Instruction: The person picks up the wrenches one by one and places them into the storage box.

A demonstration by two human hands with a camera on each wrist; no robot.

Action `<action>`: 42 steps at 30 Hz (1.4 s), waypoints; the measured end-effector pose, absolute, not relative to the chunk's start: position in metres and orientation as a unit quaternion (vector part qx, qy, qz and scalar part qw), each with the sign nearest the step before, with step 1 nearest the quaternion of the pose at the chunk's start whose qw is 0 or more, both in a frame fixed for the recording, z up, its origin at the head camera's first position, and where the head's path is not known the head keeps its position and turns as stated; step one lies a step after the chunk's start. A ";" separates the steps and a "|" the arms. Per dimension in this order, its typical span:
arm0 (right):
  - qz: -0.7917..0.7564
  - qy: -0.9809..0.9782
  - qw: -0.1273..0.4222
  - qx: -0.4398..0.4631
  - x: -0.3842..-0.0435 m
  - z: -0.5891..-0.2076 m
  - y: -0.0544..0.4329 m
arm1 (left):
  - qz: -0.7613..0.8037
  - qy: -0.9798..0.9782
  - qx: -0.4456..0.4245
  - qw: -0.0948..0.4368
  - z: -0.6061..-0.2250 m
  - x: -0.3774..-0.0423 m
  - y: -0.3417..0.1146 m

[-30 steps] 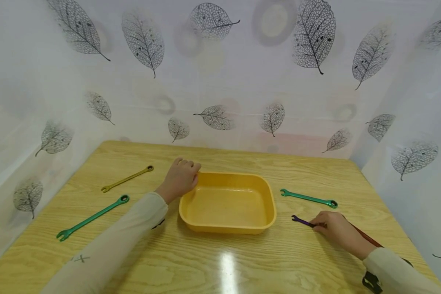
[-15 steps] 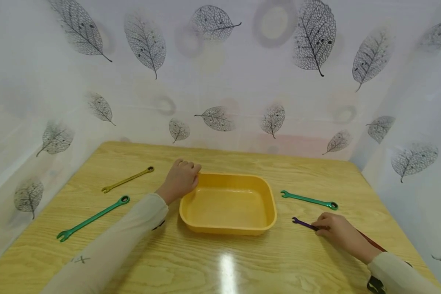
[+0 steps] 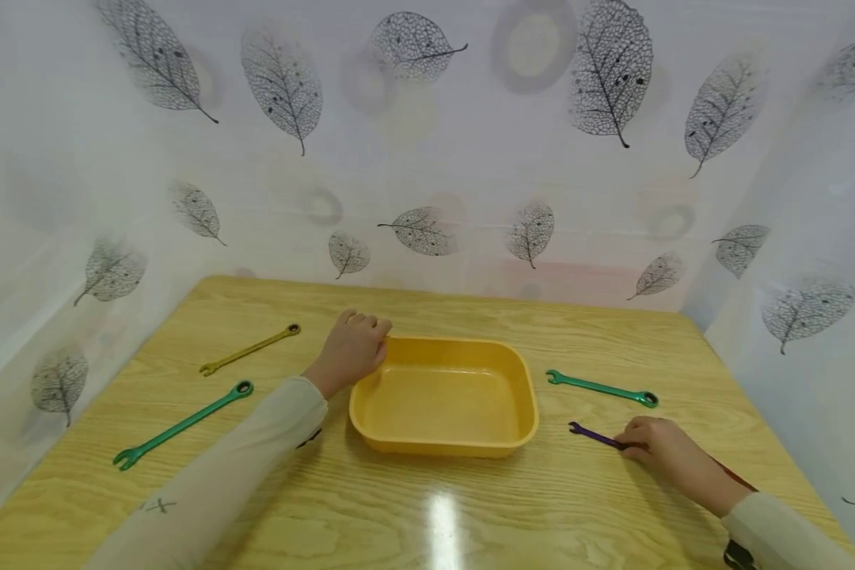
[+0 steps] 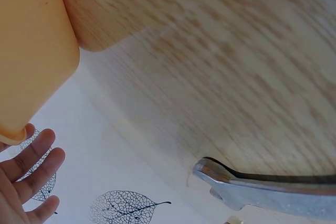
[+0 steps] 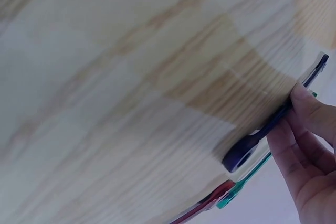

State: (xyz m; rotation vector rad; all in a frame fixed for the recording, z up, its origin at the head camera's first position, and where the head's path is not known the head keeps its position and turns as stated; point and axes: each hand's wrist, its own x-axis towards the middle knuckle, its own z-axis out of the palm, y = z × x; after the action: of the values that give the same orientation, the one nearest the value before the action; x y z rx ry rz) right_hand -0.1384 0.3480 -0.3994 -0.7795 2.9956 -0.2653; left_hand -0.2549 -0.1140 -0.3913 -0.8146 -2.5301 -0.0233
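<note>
My left hand [image 3: 351,351] grips the far left corner of a yellow plastic basin [image 3: 445,443]. In the left wrist view the hand [image 4: 29,177] has a finger hooked at the basin's rim [image 4: 13,136], its other fingers spread beside it. On the right, my right hand [image 3: 663,453] pinches a small purple combination wrench [image 3: 594,435] between thumb and fingers. The right wrist view shows that wrench's ring end [image 5: 240,153] sticking out past the fingers, close over the wood. A green wrench [image 3: 602,387] lies just beyond the hand. Partly hidden by the right forearm is a red wrench [image 3: 735,475].
Left of the basin lie a yellow-gold wrench [image 3: 249,349] and a longer green wrench [image 3: 184,424]. All rest on a wood-grain table [image 3: 370,514]. A leaf-print curtain [image 3: 442,142] stands behind the table and along its sides.
My right hand has shifted slightly right and nearer, drawing the purple wrench with it. The left hand keeps its place on the basin. The head view has moved a little.
</note>
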 end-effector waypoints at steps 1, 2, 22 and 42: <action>-0.085 0.964 0.017 -0.251 -0.138 -0.399 0.348 | -0.009 -0.924 -0.298 0.240 -0.391 -0.255 -0.114; -0.085 0.965 0.017 -0.250 -0.137 -0.399 0.347 | -0.011 -0.924 -0.298 0.240 -0.391 -0.255 -0.114; -0.071 0.975 -0.006 -0.210 -0.130 -0.399 0.344 | -0.012 -0.926 -0.295 0.235 -0.396 -0.255 -0.113; 0.049 0.905 -0.225 -0.358 -0.134 -0.386 0.330 | -0.009 -0.927 -0.294 0.232 -0.392 -0.257 -0.112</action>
State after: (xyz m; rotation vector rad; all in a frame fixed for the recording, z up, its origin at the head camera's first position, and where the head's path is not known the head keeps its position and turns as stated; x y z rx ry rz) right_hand -0.1343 0.3305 -0.3863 -1.3202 3.3406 0.1792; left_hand -0.2571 -0.1117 -0.3925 -0.8077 -2.5475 -0.0254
